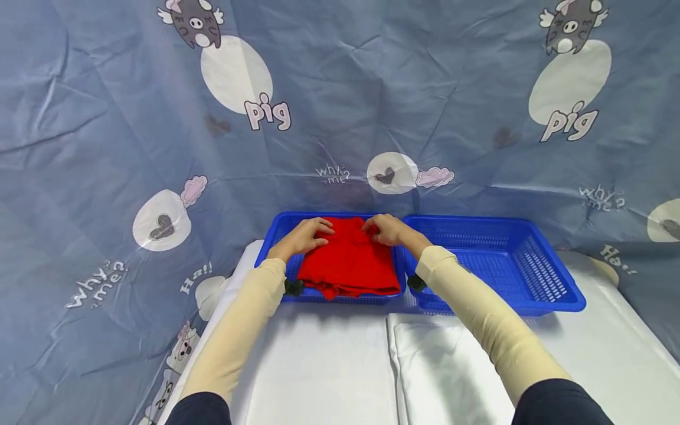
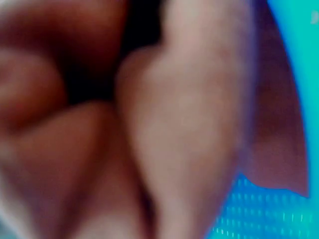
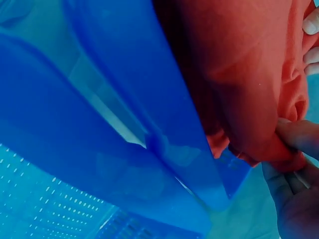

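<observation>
Dressed in dark sleeves (image 1: 199, 410) and cream covers (image 1: 249, 324), with both arms extended from the bottom of the head view to its centre. Pinching the upper right of the red cloth (image 1: 350, 260) with the right hand (image 1: 390, 229), thumb and fingers on either side of a fold, as seen at lower right in the right wrist view. Touching the cloth's upper left with the left hand (image 1: 308, 234); impossible to tell whether gripping, with the left wrist view badly blurred. Bent over the left basket (image 1: 289, 222) at centre, with the cloth lying inside it, lower edge at the near rim. Next to the right basket (image 1: 489, 268), too, right of centre. Working above a white tabletop (image 1: 319, 360) at the bottom, before a printed blue sheet (image 1: 340, 106) across the top.
</observation>
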A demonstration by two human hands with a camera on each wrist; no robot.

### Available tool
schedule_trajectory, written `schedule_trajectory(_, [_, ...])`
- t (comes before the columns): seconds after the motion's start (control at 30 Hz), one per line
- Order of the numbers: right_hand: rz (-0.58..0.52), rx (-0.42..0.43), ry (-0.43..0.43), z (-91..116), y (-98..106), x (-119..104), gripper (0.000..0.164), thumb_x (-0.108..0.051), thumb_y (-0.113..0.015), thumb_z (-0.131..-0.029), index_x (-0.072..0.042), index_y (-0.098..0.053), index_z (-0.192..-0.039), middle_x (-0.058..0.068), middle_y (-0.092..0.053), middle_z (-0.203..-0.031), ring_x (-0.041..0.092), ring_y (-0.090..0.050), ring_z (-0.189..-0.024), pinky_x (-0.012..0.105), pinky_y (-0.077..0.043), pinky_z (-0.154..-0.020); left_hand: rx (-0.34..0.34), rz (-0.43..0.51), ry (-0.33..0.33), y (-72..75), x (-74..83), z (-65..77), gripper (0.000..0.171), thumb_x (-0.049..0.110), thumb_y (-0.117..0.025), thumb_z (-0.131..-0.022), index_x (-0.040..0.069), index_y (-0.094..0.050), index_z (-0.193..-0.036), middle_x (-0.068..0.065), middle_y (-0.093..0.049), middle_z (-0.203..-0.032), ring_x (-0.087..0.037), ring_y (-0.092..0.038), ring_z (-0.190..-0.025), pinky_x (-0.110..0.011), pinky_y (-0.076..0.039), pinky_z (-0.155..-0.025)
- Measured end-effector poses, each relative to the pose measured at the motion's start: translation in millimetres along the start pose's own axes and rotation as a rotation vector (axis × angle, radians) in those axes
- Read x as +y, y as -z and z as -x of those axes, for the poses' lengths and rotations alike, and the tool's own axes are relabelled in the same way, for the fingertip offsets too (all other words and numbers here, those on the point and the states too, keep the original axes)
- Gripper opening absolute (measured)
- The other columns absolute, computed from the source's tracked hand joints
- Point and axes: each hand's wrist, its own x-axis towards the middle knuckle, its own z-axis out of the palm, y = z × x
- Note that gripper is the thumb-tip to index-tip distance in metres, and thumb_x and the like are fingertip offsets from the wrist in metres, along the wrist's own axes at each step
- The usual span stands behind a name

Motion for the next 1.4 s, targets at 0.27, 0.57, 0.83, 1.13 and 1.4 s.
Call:
schedule_trajectory(0.27, [0.017,0.005,-0.019,-6,-3,2,0.034,-0.003,-0.059,-0.078,-0.014,-0.062,-0.11,0.005,-0.064,-0.099,0.02,-0.055,-0.092,0.038,-0.044,-0.087,0.0,-0.018,-0.003,-2.9,-2.4,-3.7,0.028,0.004,-0.061,-0.081,0.002,-0.063,-0.108,-0.014,-0.055,-0.119,-0.028,-0.048,-0.115,-0.041,-0.035,-0.1])
schedule_trajectory(0.57, [0.05,-0.014,-0.012,-8,-23,11,0.035,-0.004,-0.06,-0.079,-0.012,-0.061,-0.113,0.008,-0.059,-0.115,0.026,-0.051,-0.112,0.04,-0.04,-0.095,-0.124,-0.048,0.079,-12.2,-2.5,-2.9,0.033,0.003,-0.059,-0.081,0.003,-0.06,-0.114,-0.012,-0.05,-0.125,-0.029,-0.044,-0.119,-0.041,-0.034,-0.101])
schedule_trajectory(0.83, [0.043,-0.12,0.022,-8,-24,14,0.043,-0.002,-0.06,-0.077,-0.007,-0.055,-0.12,0.013,-0.053,-0.124,0.028,-0.043,-0.121,0.04,-0.034,-0.101,-0.216,-0.056,0.153,-8.2,-4.8,-1.1,0.036,0.011,-0.06,-0.083,0.003,-0.057,-0.118,-0.013,-0.046,-0.131,-0.031,-0.04,-0.123,-0.042,-0.032,-0.103])
schedule_trajectory(1.13, [0.013,-0.221,-0.009,-4,-26,6,0.048,-0.013,-0.058,-0.084,-0.007,-0.045,-0.129,0.018,-0.038,-0.135,0.031,-0.031,-0.129,0.042,-0.026,-0.106,-0.329,-0.085,0.147,-10.5,-6.2,2.8,0.044,0.022,-0.054,-0.087,0.003,-0.048,-0.127,-0.016,-0.037,-0.138,-0.032,-0.032,-0.129,-0.043,-0.025,-0.107])
schedule_trajectory(1.4, [-0.019,-0.19,0.007,4,-16,-2,0.047,-0.016,-0.055,-0.085,-0.006,-0.043,-0.13,0.016,-0.042,-0.132,0.029,-0.035,-0.126,0.042,-0.028,-0.105,-0.289,-0.066,0.206,-1.8,6.9,5.7,0.047,0.025,-0.051,-0.089,0.013,-0.041,-0.133,-0.012,-0.029,-0.143,-0.032,-0.024,-0.133,-0.05,-0.022,-0.106])
